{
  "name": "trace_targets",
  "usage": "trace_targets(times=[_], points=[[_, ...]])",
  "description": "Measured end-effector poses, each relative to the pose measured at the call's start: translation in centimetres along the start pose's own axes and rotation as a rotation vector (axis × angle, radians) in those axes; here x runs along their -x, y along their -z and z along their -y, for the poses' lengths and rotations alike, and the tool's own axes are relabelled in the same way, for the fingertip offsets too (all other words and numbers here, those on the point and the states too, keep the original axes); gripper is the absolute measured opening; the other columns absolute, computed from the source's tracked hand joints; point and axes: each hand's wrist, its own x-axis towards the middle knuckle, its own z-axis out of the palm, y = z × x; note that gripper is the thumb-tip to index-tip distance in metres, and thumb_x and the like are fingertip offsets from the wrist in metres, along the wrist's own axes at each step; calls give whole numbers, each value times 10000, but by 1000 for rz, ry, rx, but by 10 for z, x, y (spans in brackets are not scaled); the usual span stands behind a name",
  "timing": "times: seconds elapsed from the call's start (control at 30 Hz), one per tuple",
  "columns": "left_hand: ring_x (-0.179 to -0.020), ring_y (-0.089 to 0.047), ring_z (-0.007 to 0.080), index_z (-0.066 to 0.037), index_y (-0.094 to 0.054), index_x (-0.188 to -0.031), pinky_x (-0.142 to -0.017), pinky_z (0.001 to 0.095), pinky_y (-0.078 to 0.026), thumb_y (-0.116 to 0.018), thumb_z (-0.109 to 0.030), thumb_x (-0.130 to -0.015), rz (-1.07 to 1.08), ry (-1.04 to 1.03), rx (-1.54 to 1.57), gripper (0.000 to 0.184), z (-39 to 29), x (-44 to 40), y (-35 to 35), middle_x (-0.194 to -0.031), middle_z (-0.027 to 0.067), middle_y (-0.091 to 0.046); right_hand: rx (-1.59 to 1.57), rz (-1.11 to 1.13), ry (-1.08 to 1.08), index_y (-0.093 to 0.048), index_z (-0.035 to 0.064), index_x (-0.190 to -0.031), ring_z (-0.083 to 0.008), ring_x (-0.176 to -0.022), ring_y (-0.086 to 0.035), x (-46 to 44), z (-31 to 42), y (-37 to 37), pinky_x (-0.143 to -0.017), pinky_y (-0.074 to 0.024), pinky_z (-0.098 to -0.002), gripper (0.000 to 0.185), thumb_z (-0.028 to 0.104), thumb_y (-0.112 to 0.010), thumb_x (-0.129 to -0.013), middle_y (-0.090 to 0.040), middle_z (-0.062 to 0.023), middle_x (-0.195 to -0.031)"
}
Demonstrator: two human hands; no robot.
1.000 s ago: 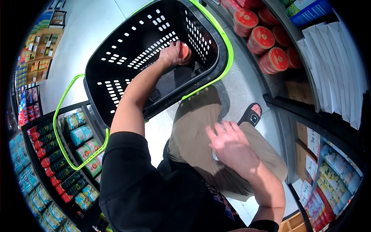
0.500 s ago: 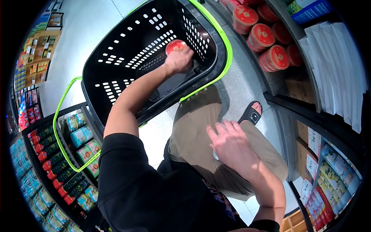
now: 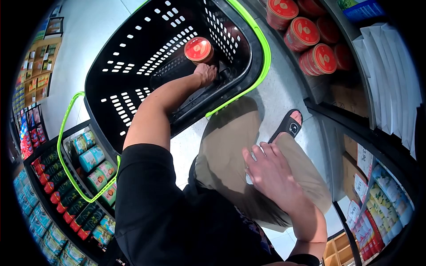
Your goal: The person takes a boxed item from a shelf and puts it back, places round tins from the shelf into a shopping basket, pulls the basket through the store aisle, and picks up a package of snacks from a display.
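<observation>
My left hand (image 3: 206, 74) reaches deep into a black shopping basket (image 3: 128, 35) with a bright green rim. Its curled fingers grip the near lower side of a round tub with a red lid (image 3: 198, 48), lid facing up. The fingertips are hidden behind the tub and in the shadow of the basket. My right hand (image 3: 269, 170) lies palm down over my bent leg, its fingers apart and loosely bent. A small pale patch shows beside its thumb; I cannot tell what it is.
Several similar red-lidded tubs (image 3: 303, 33) stack on the shelf to the right, near folded white sheets (image 3: 388, 80). The basket's green handle (image 3: 66, 173) hangs left, over shelves of packaged goods (image 3: 92, 157). My sandalled foot (image 3: 290, 126) stands on the pale floor.
More of the red-lidded tub shows, and my left hand has shifted from its upper side to its near lower side. The basket sits slightly higher and further left in view. My right hand stays over my leg.
</observation>
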Motion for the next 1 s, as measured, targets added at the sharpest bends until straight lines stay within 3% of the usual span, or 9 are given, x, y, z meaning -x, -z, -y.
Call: trace_targets(times=[0.2,0.4,0.47,0.67,0.7,0.77,0.83,0.93,1.0], points=[[-929,-680,238,-38,-645,-1040,-727,377,-545,-452,-206,-880,-52,123,18,302,5,3,-8,-1020,134,-691,0,-13,-2,-559,32,-1220,-275,-1080,-572,-4,-1,3,-994,-399,-397,377,177,-545,-872,-620,-133,-1057],[-949,-693,266,-13,-594,-1126,-774,388,-555,-520,-266,-869,-25,295,243,369,28,16,-5,-1055,142,-698,-34,29,-29,-572,27,-1215,-289,-1074,-585,-8,-2,0,-993,-400,-404,378,158,-554,-861,-628,-146,-1057],[-992,-675,302,-25,-586,-1146,-830,410,-544,-589,-348,-863,-47,421,423,430,28,19,5,-1078,161,-685,-68,20,-60,-567,45,-1221,-302,-1122,-552,-8,-3,-8,-993,-396,-405,448,222,-675,-824,-614,-147,-1114],[-1037,-656,334,-16,-606,-1139,-876,417,-526,-587,-369,-864,-100,536,613,447,41,5,-3,-1118,198,-667,-66,17,-69,-588,46,-1165,-284,-1072,-575,-14,-4,-13,-958,-421,-394,425,202,-710,-789,-633,-131,-1067],[-1042,-653,342,-10,-614,-1134,-883,423,-522,-585,-369,-864,-108,565,670,450,42,5,-2,-1122,210,-664,-65,18,-69,-588,46,-1165,-284,-1072,-575,-15,-3,-12,-958,-421,-394,425,202,-710,-789,-633,-131,-1067],[-1046,-649,349,5,-620,-1131,-889,428,-519,-582,-368,-865,-119,578,709,460,42,8,-1,-1115,221,-663,-74,23,-70,-604,28,-1164,-288,-1041,-597,-17,-2,-9,-952,-424,-393,352,123,-559,-828,-641,-135,-995],[-1049,-645,357,20,-626,-1128,-895,434,-515,-579,-367,-865,-132,589,746,470,42,5,-1,-1109,232,-662,-55,-20,-69,-621,33,-1120,-274,-999,-606,-17,-3,-13,-921,-437,-379,323,122,-565,-815,-642,-121,-950],[-1012,-662,352,41,-636,-1118,-876,425,-516,-585,-388,-868,-224,678,942,499,45,-17,-27,-1030,232,-683,-28,-106,-69,-645,43,-1049,-252,-927,-616,-18,-4,-16,-867,-455,-356,275,119,-576,-794,-639,-100,-879],[-908,-685,323,74,-634,-1101,-815,402,-522,-587,-416,-884,-245,748,1537,538,48,-28,-37,-936,208,-694,-22,-148,-65,-653,49,-1022,-245,-895,-617,-18,-4,-18,-843,-461,-348,256,118,-580,-787,-635,-92,-853]])
